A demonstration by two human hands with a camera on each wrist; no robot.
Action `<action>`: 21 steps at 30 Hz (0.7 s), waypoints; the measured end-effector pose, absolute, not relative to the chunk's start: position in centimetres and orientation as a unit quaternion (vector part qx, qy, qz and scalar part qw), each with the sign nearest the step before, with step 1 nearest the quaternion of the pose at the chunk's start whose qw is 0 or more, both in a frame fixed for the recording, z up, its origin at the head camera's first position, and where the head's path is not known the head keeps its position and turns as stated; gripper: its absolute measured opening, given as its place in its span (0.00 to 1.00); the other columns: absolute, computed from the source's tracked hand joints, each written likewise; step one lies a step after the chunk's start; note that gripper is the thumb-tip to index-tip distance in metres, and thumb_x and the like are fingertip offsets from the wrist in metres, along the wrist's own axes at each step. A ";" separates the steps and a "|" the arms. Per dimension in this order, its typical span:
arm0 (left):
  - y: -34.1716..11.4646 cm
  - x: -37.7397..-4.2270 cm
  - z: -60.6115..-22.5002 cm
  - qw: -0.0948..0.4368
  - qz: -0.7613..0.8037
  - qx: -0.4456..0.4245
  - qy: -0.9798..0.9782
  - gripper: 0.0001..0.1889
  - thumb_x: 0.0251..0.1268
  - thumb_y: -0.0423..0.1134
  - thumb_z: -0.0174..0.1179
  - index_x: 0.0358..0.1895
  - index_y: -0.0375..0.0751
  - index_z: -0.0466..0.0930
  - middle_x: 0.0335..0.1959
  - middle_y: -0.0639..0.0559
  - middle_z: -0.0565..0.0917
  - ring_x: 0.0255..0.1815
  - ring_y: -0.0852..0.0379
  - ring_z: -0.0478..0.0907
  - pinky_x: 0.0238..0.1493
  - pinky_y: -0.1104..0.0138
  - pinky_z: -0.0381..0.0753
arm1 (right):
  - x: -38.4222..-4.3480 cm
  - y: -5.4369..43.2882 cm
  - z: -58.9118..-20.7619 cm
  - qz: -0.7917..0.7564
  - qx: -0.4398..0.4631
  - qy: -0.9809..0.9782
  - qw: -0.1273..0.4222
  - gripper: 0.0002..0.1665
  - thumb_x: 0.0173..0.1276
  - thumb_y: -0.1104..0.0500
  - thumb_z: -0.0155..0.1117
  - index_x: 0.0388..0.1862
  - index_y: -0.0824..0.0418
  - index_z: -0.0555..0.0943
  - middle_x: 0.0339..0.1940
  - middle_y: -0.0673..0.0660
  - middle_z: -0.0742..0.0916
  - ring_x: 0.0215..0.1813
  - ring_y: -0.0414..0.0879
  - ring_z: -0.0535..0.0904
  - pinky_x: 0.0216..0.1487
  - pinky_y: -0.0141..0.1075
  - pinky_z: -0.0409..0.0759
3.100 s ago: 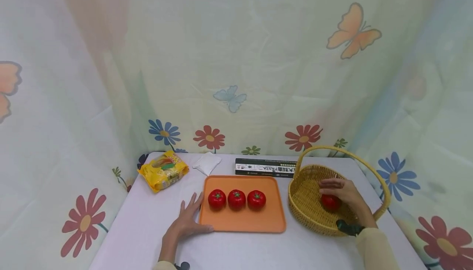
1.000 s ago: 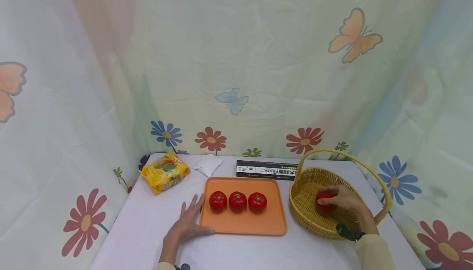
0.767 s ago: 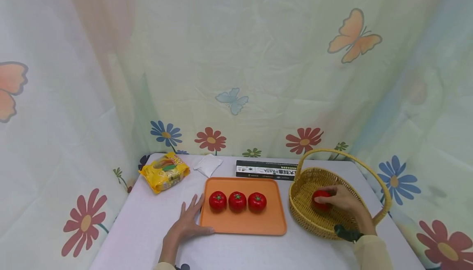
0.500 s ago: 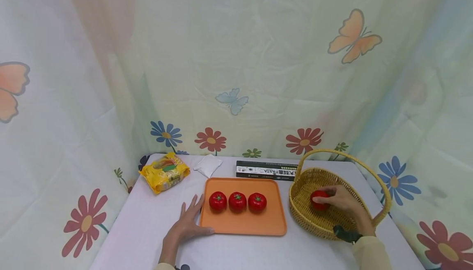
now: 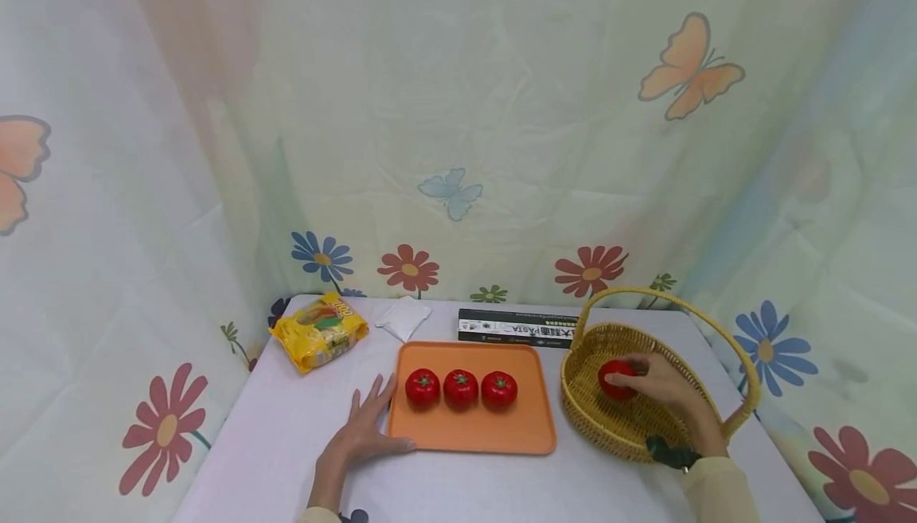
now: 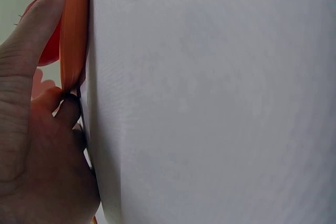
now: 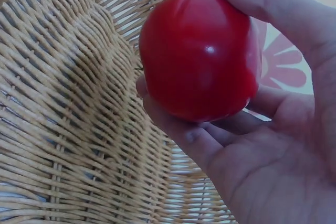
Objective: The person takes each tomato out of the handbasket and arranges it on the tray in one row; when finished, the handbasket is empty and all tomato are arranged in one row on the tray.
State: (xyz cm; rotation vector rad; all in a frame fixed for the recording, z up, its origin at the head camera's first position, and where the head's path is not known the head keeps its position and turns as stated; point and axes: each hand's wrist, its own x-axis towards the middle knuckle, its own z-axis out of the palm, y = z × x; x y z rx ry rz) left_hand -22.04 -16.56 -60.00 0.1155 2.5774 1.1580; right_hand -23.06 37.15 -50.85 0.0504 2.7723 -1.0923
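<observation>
My right hand [image 5: 662, 384] grips a red tomato [image 5: 617, 380] inside the yellow wicker basket [image 5: 595, 426]. Up close in the right wrist view, fingers and thumb curl round the smooth tomato [image 7: 199, 56], with the woven wall [image 7: 79, 103] beside it. On the left, my left hand [image 5: 364, 430] lies with spread fingers at the left edge of the orange tray [image 5: 473, 434]. Its thumb reaches the tray's near left corner. Three tomatoes stand in a row on the tray: left tomato [image 5: 423, 388], middle tomato [image 5: 460, 388] and right tomato [image 5: 498, 390].
A yellow food packet [image 5: 321, 333] lies at the back left, beside a small white packet [image 5: 404, 317]. Behind the tray is a black and white pasta box [image 5: 516, 327]. The basket's tall handle [image 5: 705, 318] arches over the right arm. A floral curtain surrounds the white table [image 5: 458, 491].
My right hand has closed round the tomato in the basket and shifted it left and slightly up within the basket. The left hand and the tray stay in place.
</observation>
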 end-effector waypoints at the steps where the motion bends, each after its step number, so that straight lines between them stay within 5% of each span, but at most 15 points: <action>1: -16.6 -22.1 -60.1 0.156 0.403 0.042 0.901 0.68 0.43 0.61 0.87 0.89 0.58 0.53 0.91 0.40 0.48 0.88 0.25 0.29 0.81 0.24 0.36 | -23.1 37.1 -50.7 -0.361 0.019 0.929 0.079 0.46 0.72 0.41 0.75 0.67 0.79 0.77 0.55 0.69 0.87 0.57 0.62 0.81 0.60 0.57 0.88; 7: -16.6 -22.1 -60.2 0.158 0.401 0.043 0.901 0.68 0.43 0.60 0.87 0.89 0.58 0.54 0.91 0.40 0.48 0.88 0.26 0.29 0.81 0.24 0.36 | -23.1 36.5 -50.2 -0.356 0.039 0.930 0.079 0.45 0.72 0.38 0.74 0.63 0.78 0.80 0.51 0.66 0.87 0.54 0.59 0.79 0.53 0.47 0.89; 21: -16.5 -22.2 -60.1 0.157 0.401 0.044 0.902 0.68 0.43 0.61 0.86 0.89 0.58 0.54 0.90 0.40 0.49 0.89 0.27 0.30 0.82 0.25 0.35 | -23.2 35.8 -49.6 -0.390 0.021 0.915 0.099 0.46 0.74 0.43 0.74 0.72 0.78 0.73 0.61 0.72 0.84 0.62 0.66 0.78 0.63 0.58 0.87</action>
